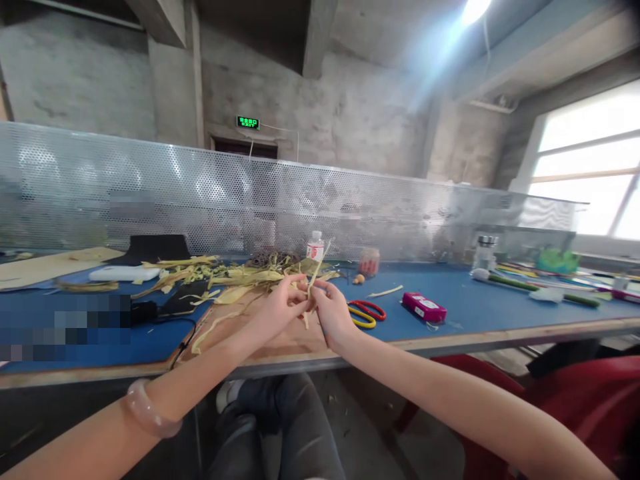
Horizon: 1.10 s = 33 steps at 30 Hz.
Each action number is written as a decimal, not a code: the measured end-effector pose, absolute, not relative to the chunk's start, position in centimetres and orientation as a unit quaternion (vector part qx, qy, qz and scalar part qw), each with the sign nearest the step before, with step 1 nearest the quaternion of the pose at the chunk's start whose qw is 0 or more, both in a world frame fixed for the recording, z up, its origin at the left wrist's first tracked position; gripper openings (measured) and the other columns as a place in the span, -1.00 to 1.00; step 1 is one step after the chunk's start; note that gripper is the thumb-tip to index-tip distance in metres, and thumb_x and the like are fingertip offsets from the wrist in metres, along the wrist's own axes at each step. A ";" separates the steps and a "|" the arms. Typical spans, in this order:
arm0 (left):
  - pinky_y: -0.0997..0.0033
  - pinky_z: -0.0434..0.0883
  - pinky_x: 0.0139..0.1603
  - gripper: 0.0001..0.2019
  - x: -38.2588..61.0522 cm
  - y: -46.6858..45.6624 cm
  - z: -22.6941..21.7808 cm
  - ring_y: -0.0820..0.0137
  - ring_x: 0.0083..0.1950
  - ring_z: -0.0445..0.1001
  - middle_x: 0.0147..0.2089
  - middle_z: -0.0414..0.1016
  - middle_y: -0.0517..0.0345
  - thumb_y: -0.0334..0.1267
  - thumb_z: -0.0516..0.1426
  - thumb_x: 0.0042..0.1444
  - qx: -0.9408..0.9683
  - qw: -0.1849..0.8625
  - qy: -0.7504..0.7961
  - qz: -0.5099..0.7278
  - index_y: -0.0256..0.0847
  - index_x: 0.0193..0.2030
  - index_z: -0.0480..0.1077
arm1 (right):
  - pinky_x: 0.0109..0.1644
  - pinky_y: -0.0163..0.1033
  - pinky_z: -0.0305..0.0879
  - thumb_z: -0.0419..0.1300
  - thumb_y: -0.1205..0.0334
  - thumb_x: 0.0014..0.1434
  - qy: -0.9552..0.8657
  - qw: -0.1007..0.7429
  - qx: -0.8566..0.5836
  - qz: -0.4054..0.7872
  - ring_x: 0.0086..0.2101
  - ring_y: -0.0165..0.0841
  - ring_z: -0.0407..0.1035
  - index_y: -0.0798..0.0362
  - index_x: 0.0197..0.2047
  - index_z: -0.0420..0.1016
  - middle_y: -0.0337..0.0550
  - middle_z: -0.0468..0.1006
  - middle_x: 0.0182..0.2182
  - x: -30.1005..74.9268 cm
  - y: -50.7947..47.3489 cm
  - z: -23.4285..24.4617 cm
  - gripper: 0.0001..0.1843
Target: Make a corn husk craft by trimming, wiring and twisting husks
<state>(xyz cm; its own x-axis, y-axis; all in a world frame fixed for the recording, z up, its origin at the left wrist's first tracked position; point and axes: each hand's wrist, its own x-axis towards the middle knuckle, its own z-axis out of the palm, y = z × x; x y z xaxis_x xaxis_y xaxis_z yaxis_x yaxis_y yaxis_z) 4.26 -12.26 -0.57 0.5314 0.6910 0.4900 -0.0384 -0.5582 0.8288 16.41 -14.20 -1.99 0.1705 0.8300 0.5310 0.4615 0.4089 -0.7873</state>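
Note:
Close together above the table, both hands work on a pale yellow strip of dried husk [320,261], which sticks up between the fingers with a short end hanging below. My left hand [287,300] pinches it from the left, thumb and fingers closed. From the other side my right hand [334,312] grips it, its fingertips nearly touching the left ones. Under the hands lies a brown board [280,340]. Scissors [367,313] with red and yellow handles rest just right of my right hand. A heap of dried husk strips [240,277] spreads behind and left.
Behind the hands stand a small bottle [315,248] and a jar with red contents [369,262]. A magenta packet [424,307] lies to the right, before a green-handled tool [515,283]. A perforated metal screen [350,207] borders the table's back; a red chair [575,400] stands at right.

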 end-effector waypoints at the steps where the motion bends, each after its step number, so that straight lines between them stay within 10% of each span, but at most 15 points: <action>1: 0.39 0.39 -0.33 -0.42 4.5 -12.4 -0.5 0.38 -0.32 0.46 -0.36 0.46 0.13 -0.12 0.18 -0.02 0.764 0.417 0.224 0.438 -0.23 0.12 0.09 | -0.29 -0.22 0.39 -0.27 0.19 0.26 -0.637 0.539 -0.538 0.123 -0.26 -0.33 0.46 -0.10 0.02 0.14 -0.18 0.52 -0.11 16.9 -13.6 -2.1 -0.68; 12: 0.44 0.35 -0.37 -0.61 5.1 -12.1 -0.9 0.40 -0.39 0.44 -0.42 0.47 0.16 -0.28 0.12 0.00 0.792 0.322 0.318 0.411 -0.24 0.00 0.21 | -0.02 -0.11 0.16 0.10 0.48 0.05 -0.680 0.171 -0.706 -0.098 -0.02 -0.12 0.26 0.08 -0.24 0.47 0.08 0.51 -0.23 35.4 -8.8 -1.3 -0.78; 20: 0.53 0.34 -0.59 -0.70 8.2 -9.2 -1.6 0.42 -0.49 0.48 -0.44 0.43 0.16 -0.26 0.14 0.02 0.761 0.382 0.302 0.429 -0.24 -0.10 0.20 | -0.09 -0.10 0.33 0.09 0.15 0.22 -0.684 0.007 -0.724 -0.091 -0.15 -0.32 0.36 0.10 -0.06 0.37 -0.11 0.42 -0.10 38.3 -6.6 -2.5 -0.72; 33: 0.39 0.43 -0.43 -0.77 8.9 -9.4 -3.0 0.34 -0.41 0.52 -0.42 0.47 0.07 -0.42 0.10 0.03 0.725 0.444 0.313 0.424 -0.30 -0.13 0.26 | -0.13 -0.26 0.20 0.10 0.45 0.06 -0.697 0.088 -0.700 -0.125 -0.20 -0.26 0.38 0.12 -0.40 0.46 -0.02 0.53 -0.31 38.1 -8.3 -2.1 -0.86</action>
